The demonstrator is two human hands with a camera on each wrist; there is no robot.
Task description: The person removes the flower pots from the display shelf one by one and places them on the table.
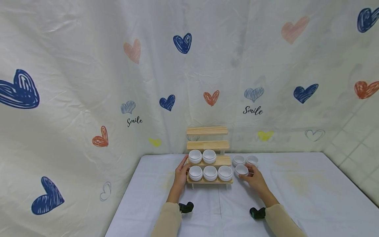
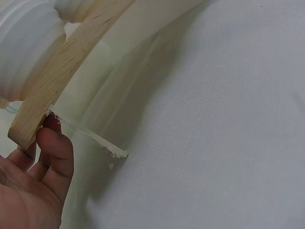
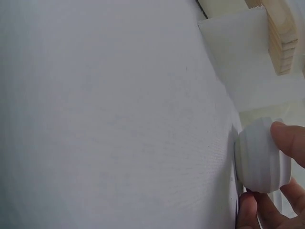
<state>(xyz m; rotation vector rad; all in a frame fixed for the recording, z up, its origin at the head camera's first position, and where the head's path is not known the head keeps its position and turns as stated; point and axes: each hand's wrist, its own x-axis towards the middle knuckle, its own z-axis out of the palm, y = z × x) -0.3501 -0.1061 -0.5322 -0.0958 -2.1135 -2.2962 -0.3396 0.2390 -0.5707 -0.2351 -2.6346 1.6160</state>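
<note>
A stepped wooden display stand (image 1: 223, 160) stands at the back middle of the table. Three white bowls (image 1: 210, 173) line its lowest board, and two more sit on the board above. At the stand's left end, my left hand (image 1: 180, 174) grips the lowest board; in the left wrist view its fingers (image 2: 56, 148) curl at the board's end (image 2: 28, 125). Right of the stand, my right hand (image 1: 256, 179) holds a white bowl (image 1: 241, 170) between thumb and fingers. The right wrist view shows this ribbed bowl (image 3: 261, 155) low at the white cloth, partly covered by the fingers.
Two other white bowls, a left one (image 1: 238, 160) and a right one (image 1: 252, 160), stand just behind the held bowl. The stand's upper boards (image 1: 207, 131) bear nothing. A white cloth (image 1: 296, 197) covers the table, and a heart-printed curtain (image 1: 207, 65) hangs behind.
</note>
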